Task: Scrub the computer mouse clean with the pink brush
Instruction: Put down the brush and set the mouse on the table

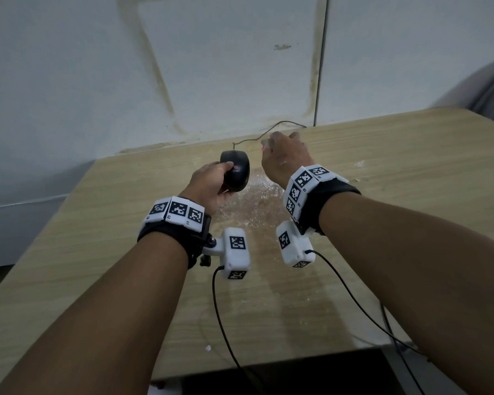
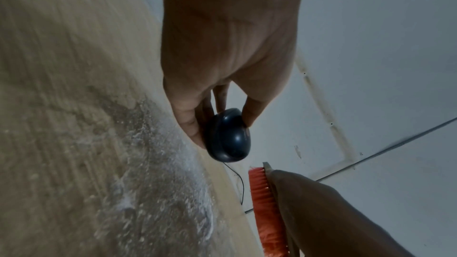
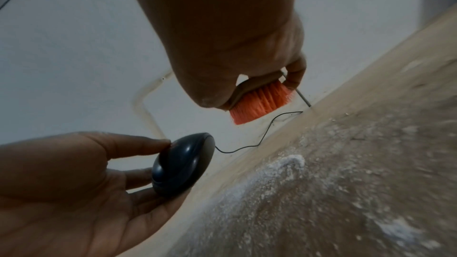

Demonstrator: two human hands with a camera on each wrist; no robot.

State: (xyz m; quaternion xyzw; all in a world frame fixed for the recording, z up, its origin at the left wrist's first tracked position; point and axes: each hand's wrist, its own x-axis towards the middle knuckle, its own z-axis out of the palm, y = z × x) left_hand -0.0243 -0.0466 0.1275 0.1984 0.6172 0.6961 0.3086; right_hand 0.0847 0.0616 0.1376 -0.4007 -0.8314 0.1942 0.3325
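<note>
mouse (image 1: 235, 170), black and glossy, is lifted clear of the desk (image 1: 382, 172) toward its far edge, gripped by the left hand (image 1: 211, 185) with the thumb on its top and the fingers curled beneath. its thin cord (image 1: 264, 134) trails back to the far edge and the wall (image 1: 211, 67). the right hand (image 1: 285, 158) is just beside the mouse, apart from it, fingers closed round the brush (image 3: 261, 103) (bristles look orange-pink in the wrist views), which also hangs in the air with its bristles turned toward the mouse. white powder (image 1: 257, 206) lies scattered over a darker patch of the desk below both hands. both wrists wear black bands with white marker blocks.
</note>
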